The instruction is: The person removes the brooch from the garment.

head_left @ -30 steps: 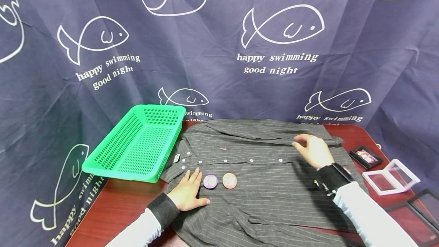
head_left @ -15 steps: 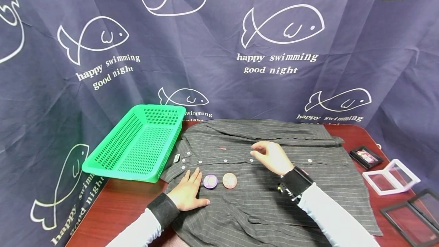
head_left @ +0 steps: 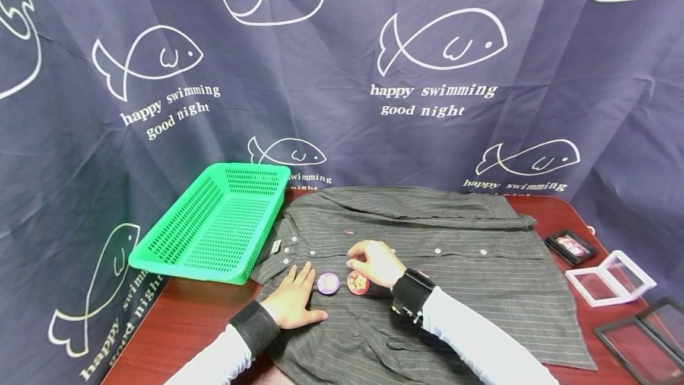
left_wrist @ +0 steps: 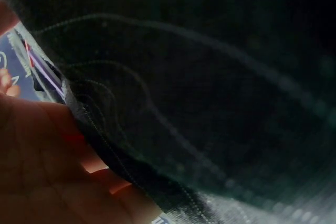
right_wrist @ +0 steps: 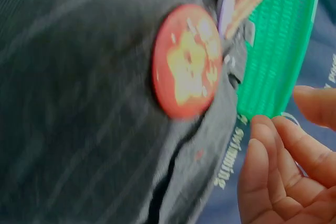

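My right hand (head_left: 378,263) hangs over the shirt (head_left: 513,290), fingers loosely bent, thumb apart from them, grasping nothing. Red badge (head_left: 358,283) lies on the cloth just below that hand, not touched, yellow figure on its face. Purple badge (head_left: 328,283) next, between my two hands, near the red one, apart from it. My left hand (head_left: 291,305) lies flat on the shirt just beside the purple badge, fingers spread, no grip. Shirt under both hands, dark with pale stripes, on a reddish table (head_left: 203,308). Green basket (head_left: 230,230) beyond my left hand. Well off right of my right hand: black case (head_left: 570,247), white frame (head_left: 612,281), dark frame (head_left: 659,337). Fish-print curtain (head_left: 342,76) behind everything.
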A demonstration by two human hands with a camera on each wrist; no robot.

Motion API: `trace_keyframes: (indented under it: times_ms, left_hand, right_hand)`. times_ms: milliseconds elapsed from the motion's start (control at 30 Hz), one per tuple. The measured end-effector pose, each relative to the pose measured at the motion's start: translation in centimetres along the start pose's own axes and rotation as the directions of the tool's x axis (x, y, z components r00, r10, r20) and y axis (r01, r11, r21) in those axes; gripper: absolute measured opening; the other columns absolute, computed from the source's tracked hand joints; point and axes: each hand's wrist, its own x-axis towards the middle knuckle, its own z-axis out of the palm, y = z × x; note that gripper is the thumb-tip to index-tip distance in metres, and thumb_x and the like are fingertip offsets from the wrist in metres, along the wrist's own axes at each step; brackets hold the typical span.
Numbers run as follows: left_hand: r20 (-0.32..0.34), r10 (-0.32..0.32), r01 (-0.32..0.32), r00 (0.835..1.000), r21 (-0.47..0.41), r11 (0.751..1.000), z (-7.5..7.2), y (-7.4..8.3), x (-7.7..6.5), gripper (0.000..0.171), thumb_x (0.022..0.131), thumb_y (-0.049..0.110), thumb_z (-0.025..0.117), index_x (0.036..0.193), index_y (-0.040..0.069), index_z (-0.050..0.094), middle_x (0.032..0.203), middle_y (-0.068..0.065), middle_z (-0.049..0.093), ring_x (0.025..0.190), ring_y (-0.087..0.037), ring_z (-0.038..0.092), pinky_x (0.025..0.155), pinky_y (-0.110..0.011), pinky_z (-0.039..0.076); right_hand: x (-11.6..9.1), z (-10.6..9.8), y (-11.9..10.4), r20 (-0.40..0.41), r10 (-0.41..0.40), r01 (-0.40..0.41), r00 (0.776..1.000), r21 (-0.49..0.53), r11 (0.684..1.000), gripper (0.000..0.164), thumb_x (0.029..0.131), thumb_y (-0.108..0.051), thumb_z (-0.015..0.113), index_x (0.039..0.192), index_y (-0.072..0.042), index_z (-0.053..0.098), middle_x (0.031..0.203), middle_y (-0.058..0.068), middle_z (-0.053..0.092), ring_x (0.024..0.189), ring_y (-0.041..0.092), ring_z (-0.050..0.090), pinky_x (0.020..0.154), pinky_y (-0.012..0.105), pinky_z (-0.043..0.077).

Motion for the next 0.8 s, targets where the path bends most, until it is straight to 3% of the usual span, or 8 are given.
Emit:
trace_keyframes:
  times_ms: [167,433,667,800]
  left_hand:
    - [0.005,-0.005,0.005,1.0,-0.008,1.0,-0.1,0.1,0.0,0.096,0.082,0.051,0.07,0.143,-0.014,0.036,0.155,-0.03,0.029,0.14,-0.057,0.025,0.116,-0.056,0.027]
    - [-0.005,0.003,-0.003,1.0,0.001,1.0,-0.3,0.1,-0.1,0.095,0.082,0.051,0.07,0.142,-0.015,0.036,0.154,-0.031,0.03,0.139,-0.058,0.026,0.116,-0.058,0.027]
    - [-0.01,0.008,-0.008,1.0,0.007,1.0,0.1,0.0,-0.1,0.096,0.081,0.052,0.071,0.142,-0.015,0.037,0.153,-0.032,0.031,0.138,-0.059,0.027,0.115,-0.057,0.028]
    - [-0.009,0.01,-0.01,1.0,0.006,1.0,0.2,-0.1,0.1,0.096,0.081,0.052,0.071,0.142,-0.015,0.037,0.153,-0.031,0.031,0.138,-0.059,0.027,0.115,-0.057,0.028]
  right_hand:
    - [0.4,1.0,-0.3,0.025,-0.014,0.014,1.0,0.011,1.0,0.015,0.08,-0.013,0.073,0.09,-0.002,0.072,0.076,0.004,0.07,0.068,0.011,0.061,0.064,0.023,0.048]
    - [0.9,2.4,-0.2,0.079,0.033,-0.034,0.996,0.019,0.999,0.016,0.077,-0.012,0.075,0.088,-0.002,0.071,0.068,0.001,0.068,0.061,0.003,0.053,0.06,0.02,0.044]
    - [0.9,3.7,-0.6,0.111,0.052,-0.048,0.992,-0.04,0.998,0.018,0.073,-0.013,0.075,0.086,-0.002,0.071,0.065,0.001,0.067,0.061,0.008,0.056,0.064,0.027,0.049]
    - [1.0,3.9,-0.7,0.114,0.04,-0.031,0.993,-0.08,0.996,0.018,0.071,-0.014,0.076,0.085,-0.002,0.071,0.062,0.0,0.067,0.059,0.009,0.057,0.073,0.032,0.052]
